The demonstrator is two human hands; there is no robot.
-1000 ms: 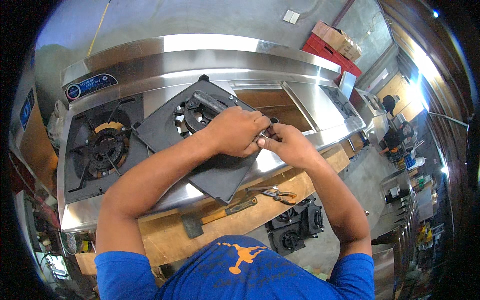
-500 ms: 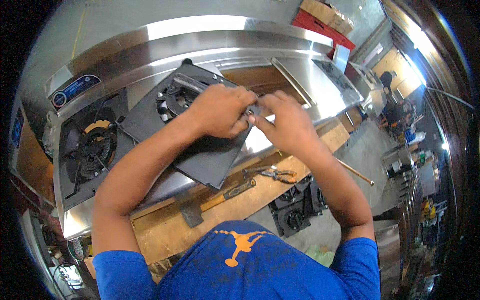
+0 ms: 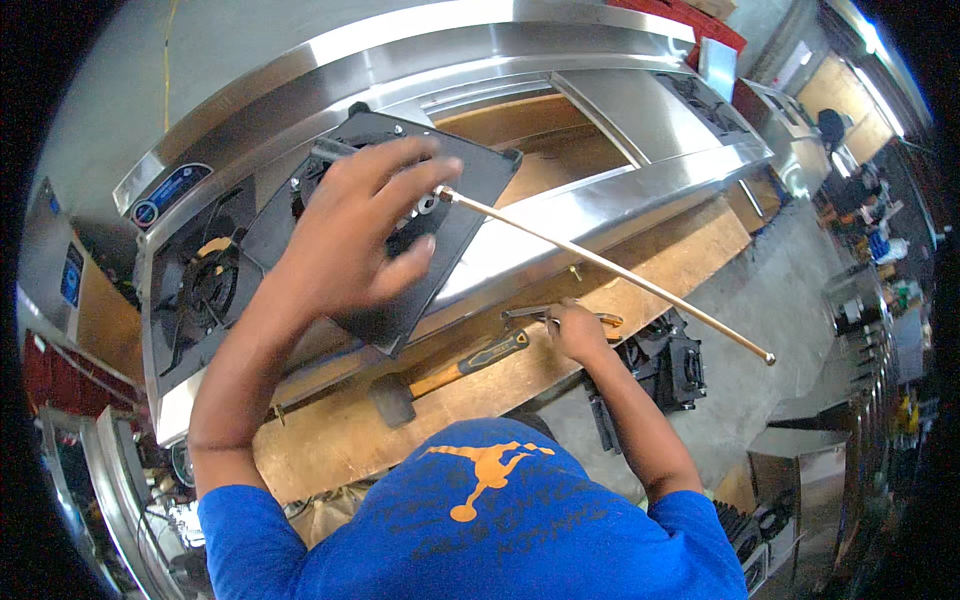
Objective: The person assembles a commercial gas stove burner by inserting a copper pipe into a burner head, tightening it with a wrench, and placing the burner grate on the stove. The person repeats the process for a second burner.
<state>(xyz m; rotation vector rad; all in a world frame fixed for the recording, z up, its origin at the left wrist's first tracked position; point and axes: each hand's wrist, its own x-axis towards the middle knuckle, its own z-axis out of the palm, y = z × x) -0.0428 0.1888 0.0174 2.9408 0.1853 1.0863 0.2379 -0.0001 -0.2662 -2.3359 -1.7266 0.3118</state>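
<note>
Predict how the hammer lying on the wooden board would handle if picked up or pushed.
The hammer would probably feel head-heavy, since its blocky head is much thicker than the handle. It should stay stiff, as the handle looks straight. Pushed, it seems likelier to slide or pivot than roll.

At ten o'clock, the blurred bare left hand [image 3: 355, 225] hides part of the rectangular black burner plate [image 3: 482, 170]; at four, the bare right hand [image 3: 578, 332] partly covers orange-handled metal pliers [image 3: 611, 320]. The top edge crops a red crate [image 3: 700, 25] at one.
</note>
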